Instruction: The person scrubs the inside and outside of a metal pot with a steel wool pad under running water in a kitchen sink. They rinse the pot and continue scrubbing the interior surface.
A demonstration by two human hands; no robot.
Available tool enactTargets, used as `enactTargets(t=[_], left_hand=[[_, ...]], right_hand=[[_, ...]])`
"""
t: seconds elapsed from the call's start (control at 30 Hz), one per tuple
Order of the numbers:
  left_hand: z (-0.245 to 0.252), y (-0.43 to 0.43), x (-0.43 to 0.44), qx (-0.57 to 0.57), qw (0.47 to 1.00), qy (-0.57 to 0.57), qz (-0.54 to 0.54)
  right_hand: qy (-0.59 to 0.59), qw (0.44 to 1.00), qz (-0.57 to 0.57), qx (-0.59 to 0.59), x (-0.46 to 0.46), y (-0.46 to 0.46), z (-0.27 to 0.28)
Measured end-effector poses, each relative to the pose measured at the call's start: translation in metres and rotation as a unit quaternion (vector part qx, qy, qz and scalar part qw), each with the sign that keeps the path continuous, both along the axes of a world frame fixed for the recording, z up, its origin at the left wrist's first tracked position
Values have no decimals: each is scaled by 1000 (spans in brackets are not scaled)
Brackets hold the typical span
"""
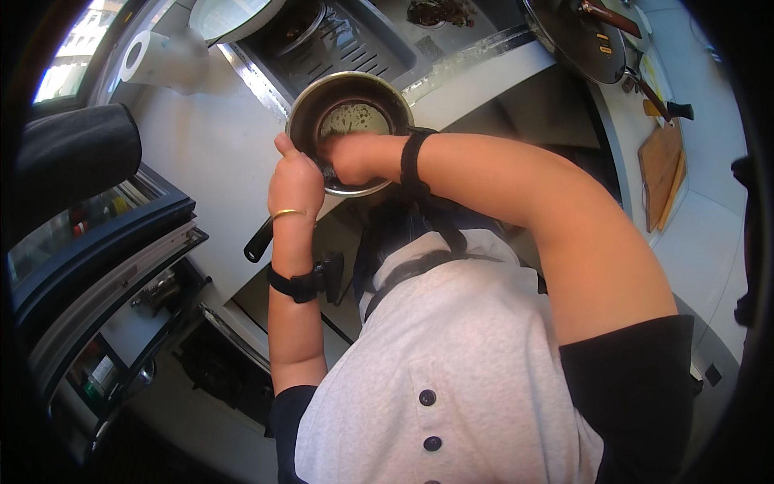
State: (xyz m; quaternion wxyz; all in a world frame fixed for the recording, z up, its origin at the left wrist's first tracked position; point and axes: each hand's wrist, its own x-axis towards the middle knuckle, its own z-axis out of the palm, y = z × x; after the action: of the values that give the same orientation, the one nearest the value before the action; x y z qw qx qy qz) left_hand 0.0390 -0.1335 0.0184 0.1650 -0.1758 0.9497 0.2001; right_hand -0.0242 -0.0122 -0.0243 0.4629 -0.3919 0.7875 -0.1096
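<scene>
A metal saucepan (396, 109) with a black handle (260, 241) rests at the front edge of the white counter, next to the sink. Foamy, pale patches show on its bottom (355, 118). My left hand (296, 184) grips the pan's left rim, the thumb sticking up. Inside the pan, against the lower left wall, is my right hand (357, 156). Its fingers are blurred and partly hidden, so whether they hold anything cannot be made out.
Behind the pan lies a grey sink (396, 51) with dark scraps (432, 13) at its drain. A paper towel roll (142, 57) and white basin (227, 21) stand at left. A dark pan (574, 42) and wooden cutting board (658, 169) are at right.
</scene>
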Motion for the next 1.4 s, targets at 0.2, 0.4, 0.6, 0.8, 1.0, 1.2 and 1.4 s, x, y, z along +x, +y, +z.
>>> enactTargets(t=[0.2, 0.4, 0.6, 0.8, 1.0, 1.2, 1.4], left_hand=[[3, 1, -2, -4, 1000, -6, -2], [4, 2, -1, -18, 999, -29, 1], [5, 1, -2, -11, 1000, -22, 2], [5, 2, -2, -11, 1000, -12, -2], [5, 1, -2, -9, 1000, -19, -4], [3, 0, -3, -13, 1000, -3, -10], [3, 0, -1, -5, 1000, -4, -7]], right_hand=[[53, 998, 19, -28, 4, 5, -6], [44, 999, 21, -18, 2, -1, -7], [94, 994, 54, -17, 4, 0, -3], [66, 997, 20, -24, 5, 5, -5], [135, 990, 47, -19, 3, 4, -7], [48, 997, 65, -19, 6, 4, -4], [122, 989, 77, 9, 3, 3, -3]])
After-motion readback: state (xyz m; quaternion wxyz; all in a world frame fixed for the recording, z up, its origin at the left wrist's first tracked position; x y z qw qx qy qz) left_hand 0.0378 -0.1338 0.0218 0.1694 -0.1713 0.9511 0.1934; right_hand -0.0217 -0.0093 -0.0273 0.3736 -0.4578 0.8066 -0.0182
